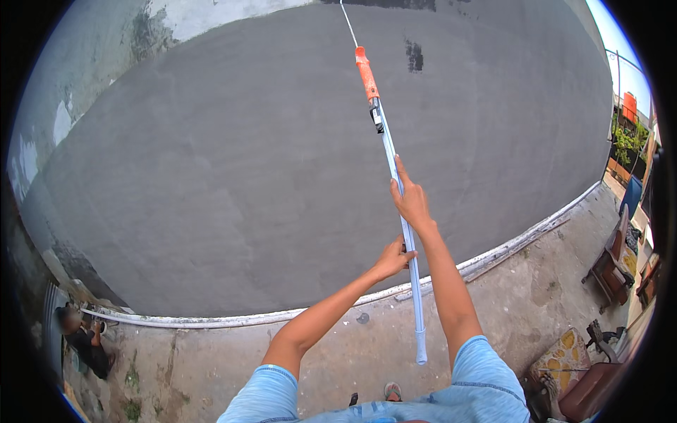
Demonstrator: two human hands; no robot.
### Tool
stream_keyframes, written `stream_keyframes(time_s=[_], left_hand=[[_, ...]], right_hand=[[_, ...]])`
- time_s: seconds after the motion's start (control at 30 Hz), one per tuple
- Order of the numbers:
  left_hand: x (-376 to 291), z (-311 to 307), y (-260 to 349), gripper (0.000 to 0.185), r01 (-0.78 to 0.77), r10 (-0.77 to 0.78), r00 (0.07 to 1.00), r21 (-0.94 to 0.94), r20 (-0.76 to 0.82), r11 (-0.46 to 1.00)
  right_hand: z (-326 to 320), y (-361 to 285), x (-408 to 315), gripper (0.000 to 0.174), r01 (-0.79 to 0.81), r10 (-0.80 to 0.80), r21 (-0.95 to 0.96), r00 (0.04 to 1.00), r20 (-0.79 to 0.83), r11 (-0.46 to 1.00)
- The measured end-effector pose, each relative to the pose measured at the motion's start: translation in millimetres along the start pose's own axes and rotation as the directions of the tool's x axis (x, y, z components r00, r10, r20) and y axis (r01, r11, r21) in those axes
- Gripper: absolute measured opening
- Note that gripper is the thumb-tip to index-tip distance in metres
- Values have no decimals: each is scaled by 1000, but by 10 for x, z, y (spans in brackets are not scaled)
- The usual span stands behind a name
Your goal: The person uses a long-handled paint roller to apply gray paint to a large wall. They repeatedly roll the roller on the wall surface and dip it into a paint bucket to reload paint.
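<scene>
A long light-blue pole (390, 148) slants up before me against a grey-painted wall (264, 169). My right hand (413, 203) grips it around its middle, with the forefinger stretched along the shaft. Lower down, my left hand (393, 259) closes on the same pole. An orange handle (366, 74), probably of a paint roller, is fixed to the upper end with black tape (376, 117). From it a thin metal rod (348, 24) runs out of the top of the view, so its far end is hidden. The pole's lower end (420, 349) hangs free above the concrete floor.
White pipes (211, 321) run along the wall's foot. At the far left a person (87, 338) sits low by the wall. Worn chairs (608, 269) and a patterned cushion (561, 359) stand at the right. Darker patches (414, 55) mark the upper wall.
</scene>
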State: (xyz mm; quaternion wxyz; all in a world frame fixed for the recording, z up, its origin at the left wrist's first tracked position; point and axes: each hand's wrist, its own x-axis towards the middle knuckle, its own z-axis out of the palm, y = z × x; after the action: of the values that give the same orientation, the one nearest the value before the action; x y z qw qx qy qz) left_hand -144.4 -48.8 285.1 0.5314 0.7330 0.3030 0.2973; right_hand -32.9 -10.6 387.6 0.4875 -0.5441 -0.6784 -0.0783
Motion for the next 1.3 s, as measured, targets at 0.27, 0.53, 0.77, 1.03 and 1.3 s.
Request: stream_keyframes(time_s=[0.27,0.53,0.77,1.03,1.3], left_hand=[[-612,432,-569,47,-2,4,998,33,-64,999],[-439,265,-49,51,4,-5,1000,52,25,999],[-543,213,-1,45,-73,74,997,40,-24,996],[-794,421,-420,43,-51,52,999,97,-14,994],[-717,294,-112,50,110,-119,990,103,76,988]], right_hand=[[151,87,-825,66,-20,14,140,999,45,990],[-131,-145,-451,61,-19,20,85,1000,-8,996],[-138,-179,-418,63,-1,-2,144,1000,26,990],[-26,-182,-902,63,-50,42,203,998,44,978],[-72,-199,-812,63,-48,44,106,998,40,993]])
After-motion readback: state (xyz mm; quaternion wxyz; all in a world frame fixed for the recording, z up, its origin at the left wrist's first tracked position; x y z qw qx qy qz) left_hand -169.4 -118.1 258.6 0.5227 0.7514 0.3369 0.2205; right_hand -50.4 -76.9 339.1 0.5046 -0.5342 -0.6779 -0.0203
